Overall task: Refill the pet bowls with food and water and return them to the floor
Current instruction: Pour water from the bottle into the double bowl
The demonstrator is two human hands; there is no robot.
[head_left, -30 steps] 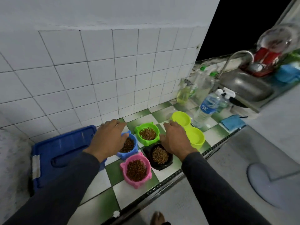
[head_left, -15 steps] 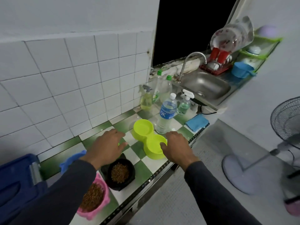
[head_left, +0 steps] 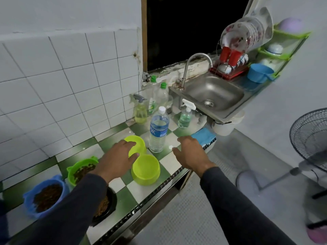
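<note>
Two empty yellow-green bowls stand on the checkered counter point(head_left: 177, 138): the near one point(head_left: 146, 171) and the far one point(head_left: 138, 142). My left hand point(head_left: 116, 157) hovers over the far bowl's rim with relaxed fingers, holding nothing. My right hand point(head_left: 190, 151) is spread just right of the clear water bottle point(head_left: 158, 129), apart from it. A green bowl point(head_left: 80, 170), a blue bowl point(head_left: 46, 195) and a black bowl point(head_left: 106, 207) hold brown kibble; my left sleeve hides most of the black one.
Behind the water bottle stand a yellow spray bottle point(head_left: 140, 111), two green-capped bottles point(head_left: 161, 95) and a small green sprayer point(head_left: 185, 114). A blue cloth point(head_left: 204, 136) lies at the counter corner. Further right: steel sink point(head_left: 212, 95), tap, dish rack point(head_left: 231, 68), fan point(head_left: 311, 138).
The view has swung right from the kibble bowls toward the sink. Both hands have moved right: the left from the kibble bowls to the yellow-green bowls, the right past the water bottle.
</note>
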